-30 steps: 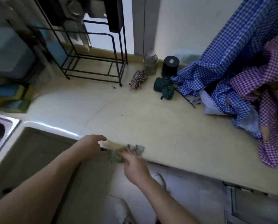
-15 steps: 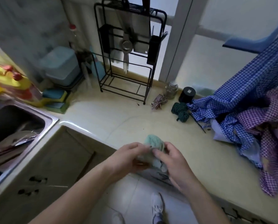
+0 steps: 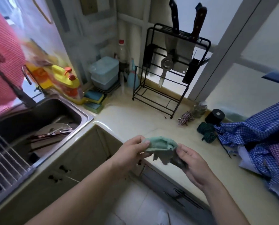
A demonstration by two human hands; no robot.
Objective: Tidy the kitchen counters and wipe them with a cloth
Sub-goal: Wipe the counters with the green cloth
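Note:
A small pale green cloth (image 3: pixel 161 147) is stretched between both hands above the front edge of the cream counter (image 3: pixel 132 117). My left hand (image 3: pixel 129 152) pinches its left end with thumb and fingers. Its crumpled, darker right end sits in my right hand (image 3: pixel 192 163). The cloth hangs free and does not touch the counter.
A black knife rack (image 3: pixel 168 67) stands at the back. Beside it lie a checked scrap (image 3: pixel 185 118), a jar (image 3: pixel 199 109), a black cylinder (image 3: pixel 215 116), green cord (image 3: pixel 206 131) and checked fabric (image 3: pixel 255 137). At left are the sink (image 3: pixel 43 120) with dishes, sponges (image 3: pixel 94 99), containers (image 3: pixel 105 73).
The cloth was at the counter's front edge; both hands lifted it off and now hold it spread in the air. The view has tilted up and left, so the sink now shows.

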